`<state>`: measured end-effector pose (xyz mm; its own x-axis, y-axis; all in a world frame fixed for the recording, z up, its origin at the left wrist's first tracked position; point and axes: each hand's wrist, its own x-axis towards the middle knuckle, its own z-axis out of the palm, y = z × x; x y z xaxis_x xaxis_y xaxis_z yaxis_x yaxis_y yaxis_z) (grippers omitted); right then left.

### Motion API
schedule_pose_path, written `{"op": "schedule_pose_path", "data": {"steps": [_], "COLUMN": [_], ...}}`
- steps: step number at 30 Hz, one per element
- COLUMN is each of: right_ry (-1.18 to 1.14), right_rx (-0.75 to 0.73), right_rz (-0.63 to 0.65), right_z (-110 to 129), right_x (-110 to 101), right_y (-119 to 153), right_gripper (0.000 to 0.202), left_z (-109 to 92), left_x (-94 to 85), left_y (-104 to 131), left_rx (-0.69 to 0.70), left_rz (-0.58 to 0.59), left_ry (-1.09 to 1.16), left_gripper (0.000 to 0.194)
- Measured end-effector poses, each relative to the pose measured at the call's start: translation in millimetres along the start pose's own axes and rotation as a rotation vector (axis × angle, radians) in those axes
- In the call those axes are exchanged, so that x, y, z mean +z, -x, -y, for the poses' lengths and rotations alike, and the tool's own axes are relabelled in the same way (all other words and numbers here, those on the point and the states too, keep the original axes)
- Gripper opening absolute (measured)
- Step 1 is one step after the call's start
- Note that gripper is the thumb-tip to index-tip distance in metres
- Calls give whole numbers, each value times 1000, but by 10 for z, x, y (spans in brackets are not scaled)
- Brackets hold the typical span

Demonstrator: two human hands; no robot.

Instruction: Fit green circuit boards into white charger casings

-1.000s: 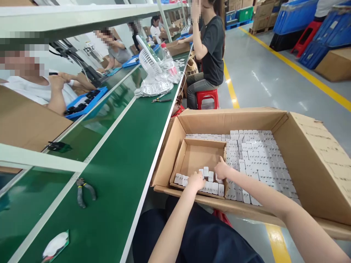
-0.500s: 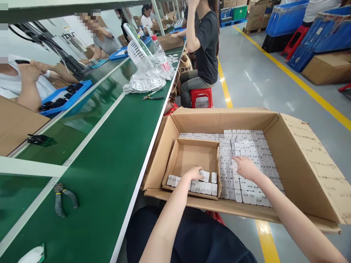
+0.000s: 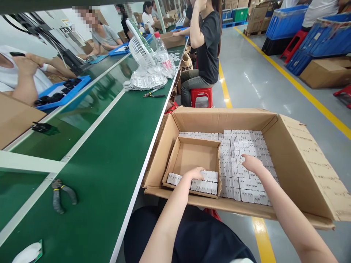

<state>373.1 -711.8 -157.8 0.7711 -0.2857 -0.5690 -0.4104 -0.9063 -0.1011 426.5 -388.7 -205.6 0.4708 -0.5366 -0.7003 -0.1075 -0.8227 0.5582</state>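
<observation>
My left hand (image 3: 195,173) is inside a small cardboard tray (image 3: 172,157), its fingertips curled on the left end of a short row of small white plastic pieces (image 3: 210,176). Another row of white pieces (image 3: 201,186) stands along the tray's near wall, partly hidden by my wrist. My right hand (image 3: 252,164) hovers at the packed white pieces (image 3: 257,140) in the large carton (image 3: 225,118). Its fingers are curled with the fingertips close together, and what lies between them is too small to make out. The small tray rests inside the carton's left part.
A green workbench (image 3: 109,146) runs along the left, with pliers (image 3: 62,195), more pliers (image 3: 154,93), a fan (image 3: 141,47), a bottle (image 3: 160,42) and bagged white pieces (image 3: 148,78). Co-workers sit across and further along the bench. A red stool (image 3: 201,95) stands beyond the carton.
The white pieces at my left hand now sit together against the right-hand one, closing the gap. My right hand has shifted slightly right, and its fingers have drawn in.
</observation>
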Motion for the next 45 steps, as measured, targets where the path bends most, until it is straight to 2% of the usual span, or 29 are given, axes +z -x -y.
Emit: {"op": "schedule_pose_path", "data": {"steps": [5,10,15,18,26,31,37,40,45], "right_ry": [30,58,88,119,197,173,83,55,40], "right_rx": [94,267,285,268,258,310,294,288,360], "right_rz": [19,46,214,240,162,74,8,-11,-27], "right_z": [12,173,305,365,448,423,347,327,352], "right_x": [177,367,495,587,798,859,860,858,935], "right_y": [-85,-94,-69,-48,-24,-55,-64,-59,-39], "right_gripper": [60,73,77,78,70,83,86,91,92], "left_z": [-29,-28,-37,-41,0,7,0,-8,-36], "left_x": [-17,-66,-84,-66,-41,-33,-24,-31,-59], "left_y": [23,69,97,87,49,25,37,47,53], "left_rx": [-77,-156,-152,-146,-139,-120,-118,-119,-142], "left_rz": [-25,-145,-211,-205,-185,-191,-185,-190,-245], "left_ry": [22,17,-3,-11,-40,-61,-75,-72,-74], "left_gripper": [47,49,44,42,42,40,40,39,42]}}
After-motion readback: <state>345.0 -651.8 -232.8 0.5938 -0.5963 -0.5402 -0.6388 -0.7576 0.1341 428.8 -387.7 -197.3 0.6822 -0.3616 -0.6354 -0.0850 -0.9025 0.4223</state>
